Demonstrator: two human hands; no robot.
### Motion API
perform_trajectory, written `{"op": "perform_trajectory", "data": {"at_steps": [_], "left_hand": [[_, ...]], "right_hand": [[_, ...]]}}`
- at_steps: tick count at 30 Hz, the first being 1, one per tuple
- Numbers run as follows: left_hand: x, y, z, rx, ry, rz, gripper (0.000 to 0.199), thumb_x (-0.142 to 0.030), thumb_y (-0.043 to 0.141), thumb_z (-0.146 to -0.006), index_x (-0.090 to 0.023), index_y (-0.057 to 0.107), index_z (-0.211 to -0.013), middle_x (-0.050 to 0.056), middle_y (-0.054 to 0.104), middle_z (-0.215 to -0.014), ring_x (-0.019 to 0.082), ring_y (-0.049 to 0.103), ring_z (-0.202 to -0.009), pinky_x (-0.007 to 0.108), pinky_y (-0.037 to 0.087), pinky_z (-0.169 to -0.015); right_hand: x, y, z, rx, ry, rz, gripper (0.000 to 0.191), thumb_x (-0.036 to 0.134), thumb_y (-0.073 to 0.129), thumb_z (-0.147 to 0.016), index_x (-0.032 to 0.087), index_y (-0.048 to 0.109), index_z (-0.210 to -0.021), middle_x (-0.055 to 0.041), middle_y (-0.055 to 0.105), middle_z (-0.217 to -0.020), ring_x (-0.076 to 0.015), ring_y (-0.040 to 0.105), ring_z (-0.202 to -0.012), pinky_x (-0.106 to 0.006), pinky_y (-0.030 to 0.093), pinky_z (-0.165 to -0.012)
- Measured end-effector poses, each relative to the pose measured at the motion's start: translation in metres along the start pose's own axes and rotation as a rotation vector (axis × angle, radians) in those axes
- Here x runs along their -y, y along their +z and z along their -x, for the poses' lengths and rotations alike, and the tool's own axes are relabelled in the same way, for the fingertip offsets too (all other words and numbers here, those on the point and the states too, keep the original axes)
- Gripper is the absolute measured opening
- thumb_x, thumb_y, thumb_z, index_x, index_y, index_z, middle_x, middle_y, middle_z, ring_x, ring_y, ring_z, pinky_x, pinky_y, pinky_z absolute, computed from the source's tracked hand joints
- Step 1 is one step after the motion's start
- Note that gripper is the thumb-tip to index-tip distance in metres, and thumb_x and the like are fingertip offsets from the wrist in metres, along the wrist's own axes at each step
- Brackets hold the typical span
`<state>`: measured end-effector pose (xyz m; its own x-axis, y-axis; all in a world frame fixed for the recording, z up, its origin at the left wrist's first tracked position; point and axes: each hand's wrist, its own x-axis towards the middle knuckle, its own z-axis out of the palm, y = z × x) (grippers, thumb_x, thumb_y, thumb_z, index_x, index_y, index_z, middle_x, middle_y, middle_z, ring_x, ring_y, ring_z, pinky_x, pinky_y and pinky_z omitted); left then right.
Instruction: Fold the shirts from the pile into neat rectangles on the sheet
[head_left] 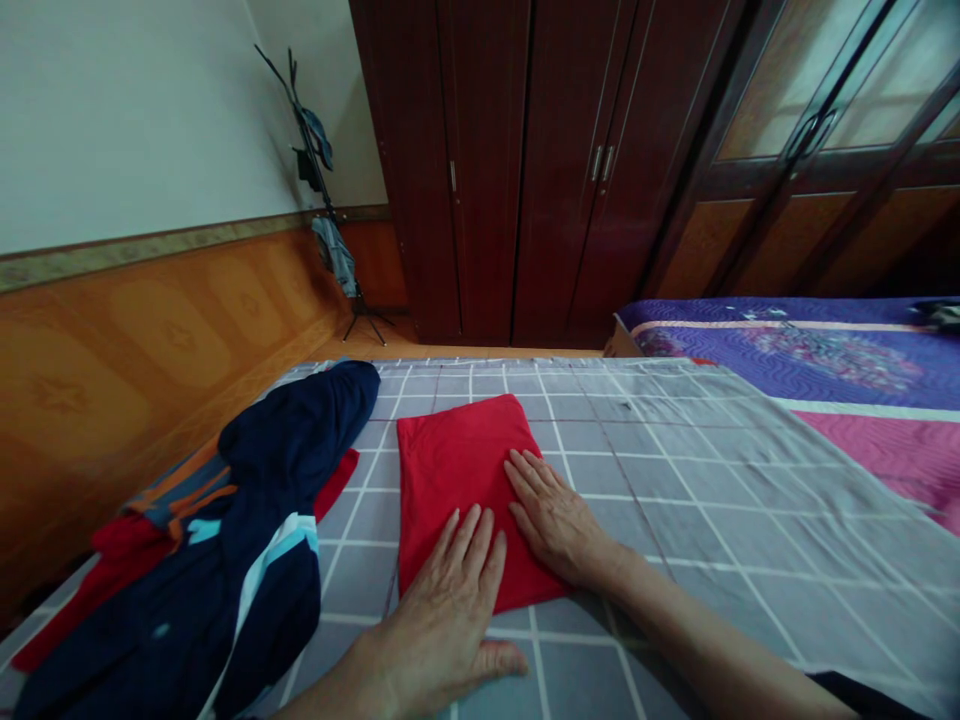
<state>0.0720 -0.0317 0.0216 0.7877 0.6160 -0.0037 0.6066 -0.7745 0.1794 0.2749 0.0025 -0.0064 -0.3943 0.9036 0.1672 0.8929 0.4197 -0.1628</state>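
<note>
Folded red cloth (457, 455) being touched by left hand (446, 605) and right hand (556, 518), both being held flat, fingers outstretched, on grey checked sheet (720, 540)

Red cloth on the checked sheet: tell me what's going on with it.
A person has both bare hands palm down on the red cloth, which lies flat in a roughly four-sided shape on the checked sheet. The left hand rests its fingers on the near part, and the right hand lies over the right edge. Both are open, with no grip closed on it. To the left lies a loose heap of clothes, mostly dark blue.
</note>
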Motion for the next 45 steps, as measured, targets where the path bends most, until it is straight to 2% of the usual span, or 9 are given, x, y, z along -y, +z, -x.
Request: {"op": "perform_trajectory", "data": {"at_steps": [3,6,9,14,20,29,38,42,45], "left_hand": [[-0.002,-0.005,-0.006,-0.094,-0.032,0.044,0.034,-0.044,0.048,-0.091,-0.015,0.067,-0.095,0.01,0.066,-0.107,0.025,0.06,-0.103,0.041,0.048,-0.09],[-0.004,-0.001,-0.012,-0.191,-0.075,0.07,0.023,-0.026,0.057,-0.088,-0.017,0.061,-0.068,0.002,0.063,-0.072,0.019,0.061,-0.074,0.036,0.051,-0.073],[-0.004,0.011,-0.016,-0.294,-0.095,0.074,0.017,-0.03,0.067,-0.08,-0.016,0.062,-0.088,0.006,0.065,-0.095,0.024,0.06,-0.095,0.041,0.051,-0.083],[0.005,0.028,-0.016,-0.303,-0.099,-0.054,0.072,-0.048,0.065,-0.078,-0.008,0.04,-0.133,0.02,0.041,-0.141,0.035,0.035,-0.132,0.053,0.037,-0.104],[0.009,0.015,-0.027,-0.247,-0.157,-0.006,0.043,-0.026,0.056,-0.083,-0.015,0.051,-0.124,0.011,0.053,-0.132,0.025,0.046,-0.126,0.045,0.036,-0.108],[0.018,0.032,-0.029,-0.246,-0.082,-0.246,0.073,-0.047,0.046,-0.088,-0.005,0.024,-0.144,0.018,0.027,-0.149,0.028,0.022,-0.139,0.048,0.025,-0.112],[0.033,0.032,0.022,-0.254,-0.171,-0.311,0.071,-0.045,0.038,-0.093,-0.013,0.007,-0.149,0.015,0.023,-0.151,0.027,0.023,-0.139,0.046,0.029,-0.11],[0.034,0.021,0.03,-0.242,-0.213,-0.299,0.069,-0.043,0.039,-0.092,-0.013,0.012,-0.148,0.017,0.026,-0.15,0.029,0.025,-0.138,0.049,0.03,-0.108],[0.021,0.004,0.006,-0.223,-0.161,-0.257,0.068,-0.045,0.04,-0.092,-0.01,0.02,-0.146,0.016,0.022,-0.151,0.028,0.019,-0.14,0.049,0.024,-0.112]], "right_hand": [[-0.005,-0.001,-0.003,-0.012,0.044,0.011,0.051,0.019,0.037,-0.09,0.005,0.039,-0.139,-0.0172,0.032,-0.147,-0.0286,0.024,-0.138,-0.048,0.029,-0.111],[0.005,0.001,0.001,-0.037,0.036,0.02,0.05,0.017,0.038,-0.089,0.005,0.042,-0.137,-0.0175,0.034,-0.146,-0.0296,0.025,-0.137,-0.048,0.028,-0.111],[0.018,0.007,0.007,-0.076,-0.066,-0.009,0.049,0.019,0.039,-0.089,0.007,0.042,-0.137,-0.0157,0.032,-0.147,-0.028,0.024,-0.138,-0.045,0.028,-0.111],[0.024,0.009,0.008,-0.063,-0.094,-0.054,0.051,0.02,0.038,-0.09,0.005,0.039,-0.139,-0.0174,0.031,-0.147,-0.0281,0.023,-0.138,-0.043,0.026,-0.112],[0.025,0.001,0.001,0.007,-0.017,-0.128,0.052,0.019,0.038,-0.088,0.005,0.04,-0.138,-0.0171,0.035,-0.146,-0.0276,0.028,-0.136,-0.044,0.029,-0.111],[0.018,0.015,0.001,-0.095,0.006,-0.029,0.058,0.025,0.046,-0.087,0.004,0.035,-0.14,-0.0187,0.031,-0.147,-0.0308,0.025,-0.137,-0.047,0.03,-0.11],[-0.005,0.001,0.004,-0.03,0.196,0.047,0.055,0.031,0.04,-0.092,0.006,0.037,-0.141,-0.0165,0.03,-0.147,-0.0329,0.026,-0.136,-0.049,0.028,-0.11],[-0.002,0.003,0.002,-0.029,0.216,0.055,0.053,0.028,0.04,-0.091,0.008,0.038,-0.14,-0.0164,0.03,-0.147,-0.0337,0.027,-0.136,-0.049,0.028,-0.109],[0.0,0.005,0.002,-0.042,0.213,0.067,0.052,0.027,0.04,-0.091,0.007,0.039,-0.14,-0.0172,0.03,-0.147,-0.0341,0.027,-0.135,-0.049,0.028,-0.109]]}}
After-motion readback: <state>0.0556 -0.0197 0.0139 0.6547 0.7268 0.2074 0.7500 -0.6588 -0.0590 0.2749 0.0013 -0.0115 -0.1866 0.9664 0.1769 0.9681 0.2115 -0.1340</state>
